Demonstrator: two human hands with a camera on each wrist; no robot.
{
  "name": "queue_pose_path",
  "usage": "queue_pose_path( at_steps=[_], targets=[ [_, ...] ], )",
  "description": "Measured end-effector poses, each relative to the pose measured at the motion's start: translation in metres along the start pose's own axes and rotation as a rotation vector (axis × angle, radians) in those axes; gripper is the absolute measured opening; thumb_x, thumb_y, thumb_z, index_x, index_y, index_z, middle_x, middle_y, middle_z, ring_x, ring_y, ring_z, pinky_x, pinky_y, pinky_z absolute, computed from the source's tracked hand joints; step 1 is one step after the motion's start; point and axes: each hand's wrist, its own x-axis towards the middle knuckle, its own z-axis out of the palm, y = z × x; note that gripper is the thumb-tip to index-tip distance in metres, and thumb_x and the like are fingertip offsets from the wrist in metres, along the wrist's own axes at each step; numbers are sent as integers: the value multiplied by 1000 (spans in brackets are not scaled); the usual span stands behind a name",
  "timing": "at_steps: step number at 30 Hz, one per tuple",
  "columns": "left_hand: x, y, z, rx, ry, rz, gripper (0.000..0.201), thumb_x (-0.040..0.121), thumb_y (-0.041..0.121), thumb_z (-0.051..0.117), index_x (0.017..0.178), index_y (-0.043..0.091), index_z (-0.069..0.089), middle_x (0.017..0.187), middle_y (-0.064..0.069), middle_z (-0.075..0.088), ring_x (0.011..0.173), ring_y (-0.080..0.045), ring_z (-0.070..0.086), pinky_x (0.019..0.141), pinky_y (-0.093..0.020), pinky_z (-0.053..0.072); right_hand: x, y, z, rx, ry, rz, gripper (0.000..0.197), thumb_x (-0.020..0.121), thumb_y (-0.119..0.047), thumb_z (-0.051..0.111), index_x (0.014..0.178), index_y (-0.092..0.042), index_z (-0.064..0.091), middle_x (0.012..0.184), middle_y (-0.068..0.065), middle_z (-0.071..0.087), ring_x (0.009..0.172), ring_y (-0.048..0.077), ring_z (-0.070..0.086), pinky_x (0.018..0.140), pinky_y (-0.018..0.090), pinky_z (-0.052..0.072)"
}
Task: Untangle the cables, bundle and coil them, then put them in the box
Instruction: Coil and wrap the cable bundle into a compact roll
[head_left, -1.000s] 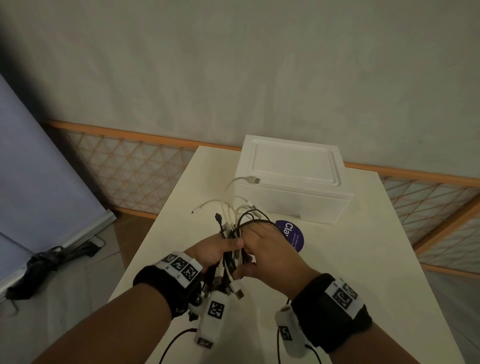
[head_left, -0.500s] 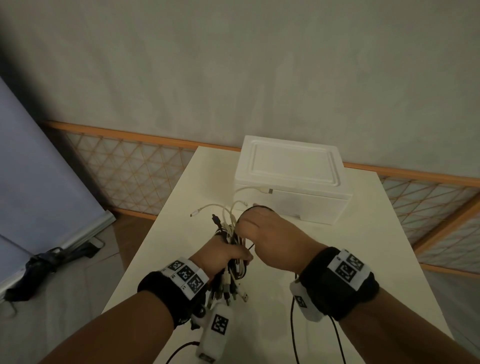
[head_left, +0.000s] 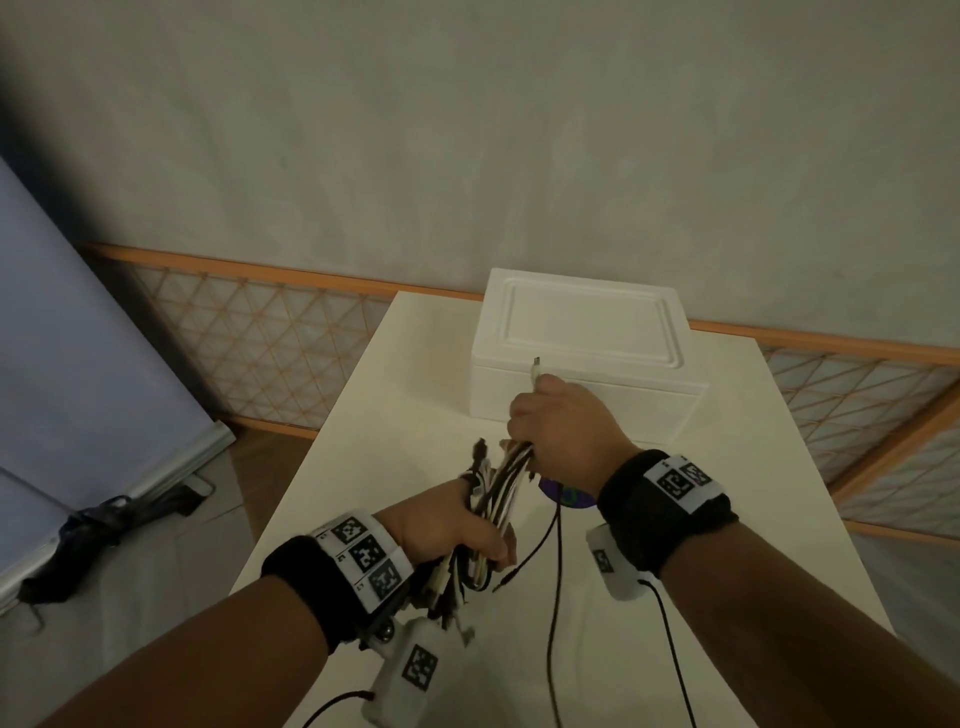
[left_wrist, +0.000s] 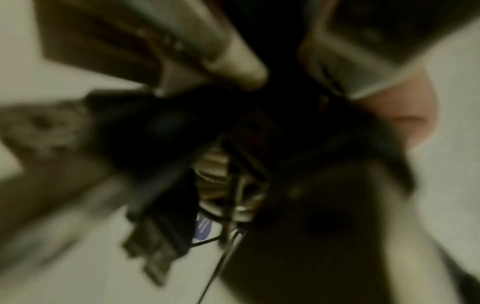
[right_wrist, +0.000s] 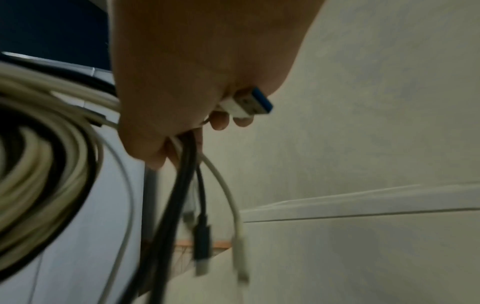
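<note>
The left hand (head_left: 447, 525) is gripping the bundle of black and white cables (head_left: 501, 480) at about 7 o'clock on the cream rectangular table (head_left: 727, 519), its grip curling round the strands. The right hand (head_left: 561, 431), toward 1 o'clock of it, is clutching the bundle's far end, a connector poking above its fist. The closed white foam box (head_left: 587, 327) is sitting at 12 o'clock.

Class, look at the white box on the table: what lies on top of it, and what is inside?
Nothing lies on the white box; its lid is bare. A plug held up by the right hand only overlaps it in the head view. The closed lid hides the inside.
</note>
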Motion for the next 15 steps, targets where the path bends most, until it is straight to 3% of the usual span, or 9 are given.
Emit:
queue_pose_path(
  at_steps=[3,5,7,8,10,12,15],
  targets=[
    [-2,4,0,-90,-47,42,13,51,16,72,64,16,72,74,-6,70,70,-18,64,76,-32,51,5,-3,3,97,-3,66,7,71,-23,71,65,-21,67,82,-8,69,70,20,56,63,28,41],
    [-1,5,1,-155,-99,83,13,52,17,70,64,16,72,75,-5,70,73,-20,63,82,-35,49,10,-8,0,275,-49,125,3,71,-10,71,74,-11,72,89,3,71,77,24,62,73,33,50],
    [-2,6,1,-198,-140,146,10,54,16,67,63,16,72,75,-4,70,74,-21,62,80,-33,49,11,-9,-1,432,-151,278,9,71,-2,69,79,-3,71,87,11,69,82,26,62,79,35,49],
    [-2,7,1,-220,-150,177,9,56,15,66,62,15,72,75,-5,69,73,-20,61,78,-32,49,10,-10,0,493,-167,346,6,71,-1,68,77,-2,68,82,11,66,79,25,60,77,35,48],
    [-1,10,0,-255,-162,236,8,58,12,66,64,12,71,74,-5,69,72,-19,62,77,-29,49,6,-15,4,594,-109,430,16,78,-3,65,68,-12,57,69,7,57,66,22,52,67,35,45],
    [0,14,-2,-271,-163,283,7,60,11,65,64,13,71,74,-5,69,72,-17,64,76,-28,49,7,-21,8,745,-132,560,29,87,-4,53,70,-25,43,68,1,47,67,20,44,67,38,40],
    [-1,16,0,-310,-185,322,9,62,9,64,66,13,71,75,-5,69,71,-15,64,76,-27,49,7,-29,19,828,-98,607,26,90,-21,45,70,-34,52,76,1,51,78,21,47,77,41,41]
  ],
)
